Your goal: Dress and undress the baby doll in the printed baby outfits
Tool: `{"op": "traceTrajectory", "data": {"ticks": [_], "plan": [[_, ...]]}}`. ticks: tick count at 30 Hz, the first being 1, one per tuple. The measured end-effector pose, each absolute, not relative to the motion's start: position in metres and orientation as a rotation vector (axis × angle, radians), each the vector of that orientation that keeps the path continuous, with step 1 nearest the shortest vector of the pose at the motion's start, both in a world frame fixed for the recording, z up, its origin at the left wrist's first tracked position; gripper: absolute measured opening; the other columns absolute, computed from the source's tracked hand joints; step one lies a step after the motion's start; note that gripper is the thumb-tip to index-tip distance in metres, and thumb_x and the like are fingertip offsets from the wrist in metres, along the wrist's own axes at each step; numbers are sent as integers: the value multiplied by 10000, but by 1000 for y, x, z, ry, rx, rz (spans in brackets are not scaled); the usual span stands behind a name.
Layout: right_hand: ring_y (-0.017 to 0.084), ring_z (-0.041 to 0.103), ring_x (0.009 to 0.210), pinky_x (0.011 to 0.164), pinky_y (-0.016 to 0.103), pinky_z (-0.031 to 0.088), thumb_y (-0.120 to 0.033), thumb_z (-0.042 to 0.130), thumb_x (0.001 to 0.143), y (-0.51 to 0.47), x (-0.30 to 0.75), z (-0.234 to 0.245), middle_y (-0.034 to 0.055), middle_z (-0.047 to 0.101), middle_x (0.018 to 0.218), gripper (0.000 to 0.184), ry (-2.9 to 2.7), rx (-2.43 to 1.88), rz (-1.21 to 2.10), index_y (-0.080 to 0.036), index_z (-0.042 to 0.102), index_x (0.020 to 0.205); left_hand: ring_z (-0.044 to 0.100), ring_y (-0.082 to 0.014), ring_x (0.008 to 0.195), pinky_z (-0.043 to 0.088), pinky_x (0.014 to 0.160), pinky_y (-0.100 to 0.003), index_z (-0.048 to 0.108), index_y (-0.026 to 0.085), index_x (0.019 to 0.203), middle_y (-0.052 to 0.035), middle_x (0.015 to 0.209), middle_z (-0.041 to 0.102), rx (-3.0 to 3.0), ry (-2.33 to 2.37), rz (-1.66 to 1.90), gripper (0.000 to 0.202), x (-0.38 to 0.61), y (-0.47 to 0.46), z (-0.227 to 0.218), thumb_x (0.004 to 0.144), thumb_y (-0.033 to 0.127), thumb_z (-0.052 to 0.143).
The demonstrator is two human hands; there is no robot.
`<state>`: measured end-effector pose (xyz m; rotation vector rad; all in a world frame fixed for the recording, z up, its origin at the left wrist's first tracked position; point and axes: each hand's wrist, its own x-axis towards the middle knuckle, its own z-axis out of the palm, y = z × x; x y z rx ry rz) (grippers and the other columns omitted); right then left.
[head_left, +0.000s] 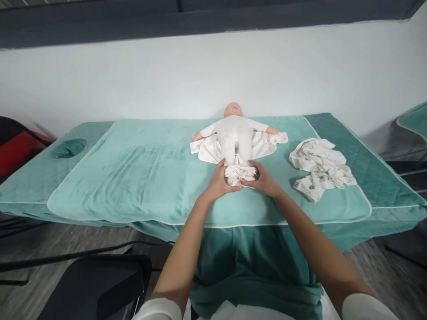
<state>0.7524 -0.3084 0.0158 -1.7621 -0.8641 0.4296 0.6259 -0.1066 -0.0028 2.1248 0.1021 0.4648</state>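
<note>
A baby doll (234, 133) in a white suit lies on its back on a white cloth (263, 144), head toward the wall. The cloth is spread on a teal padded table (133, 173). My left hand (220, 180) and my right hand (262, 178) are closed around the bunched lower end of the white cloth (237, 172) at the doll's feet, one hand on each side. The feet are hidden inside the bunched fabric.
A crumpled white patterned cloth (320, 166) lies on the table to the right of the doll. A dark teal cap-like item (68, 148) sits at the far left. A black chair (96, 284) stands at my lower left. A white wall runs behind the table.
</note>
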Motion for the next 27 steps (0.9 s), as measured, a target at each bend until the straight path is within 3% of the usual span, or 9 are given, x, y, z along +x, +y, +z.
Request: {"op": "traceTrajectory", "data": {"ticks": [3, 7, 9, 12, 15, 19, 24, 27], "plan": [[274, 661, 1002, 901, 441, 564, -532, 859, 676, -309, 743, 29, 83, 645, 1183, 873, -829, -1818, 472, -237, 469, 1400, 414, -319, 1437, 377, 1189, -457, 576, 180, 1093, -169, 1504, 391, 2224, 151, 579, 558, 612, -121, 2, 715, 484, 852], [253, 658, 870, 806, 405, 547, -413, 795, 741, -316, 729, 55, 48, 687, 1021, 687, -914, -2019, 415, -242, 534, 1353, 576, -258, 1187, 465, 1033, -394, 602, 195, 983, -101, 1178, 613, 2228, 265, 601, 344, 592, -136, 16, 818, 448, 769], [248, 658, 863, 787, 378, 535, -362, 780, 743, -322, 723, 72, 43, 701, 995, 617, -968, -2065, 454, -245, 581, 1315, 610, -232, 1004, 485, 898, -350, 591, 201, 905, -46, 982, 639, 2164, 383, 485, 317, 582, -138, 32, 802, 439, 773], [251, 667, 934, 803, 352, 532, -400, 803, 744, -331, 717, 105, 47, 710, 1070, 572, -1011, -1958, 635, -247, 631, 1267, 566, -177, 780, 436, 710, -278, 564, 196, 825, 19, 785, 585, 1969, 464, 248, 359, 565, -137, 67, 766, 479, 777], [251, 666, 998, 825, 337, 533, -478, 812, 760, -338, 716, 141, 49, 702, 1136, 565, -1100, -1761, 817, -252, 651, 1252, 573, -161, 790, 429, 696, -252, 591, 182, 898, 18, 836, 611, 1678, 301, 125, 401, 552, -135, 102, 736, 486, 796], [217, 652, 895, 770, 313, 504, -589, 716, 834, -336, 718, 180, 39, 707, 1004, 465, -1275, -1733, 793, -226, 698, 1124, 602, -168, 844, 465, 748, -259, 615, 177, 998, -5, 935, 633, 1542, 109, 60, 471, 546, -123, 140, 686, 446, 843], [196, 611, 801, 716, 312, 447, -685, 501, 946, -323, 730, 226, 16, 671, 821, 514, -1557, -1900, 605, -228, 737, 948, 597, -192, 851, 449, 707, -264, 656, 202, 984, -8, 928, 639, 2066, -73, -159, 464, 549, -92, 206, 680, 507, 829], [203, 619, 838, 744, 318, 442, -660, 609, 901, -315, 733, 261, 1, 644, 800, 444, -1660, -2046, 416, -234, 735, 892, 616, -223, 893, 462, 748, -292, 686, 223, 949, -3, 909, 656, 2402, -97, -227, 411, 548, -86, 252, 703, 534, 792]]}}
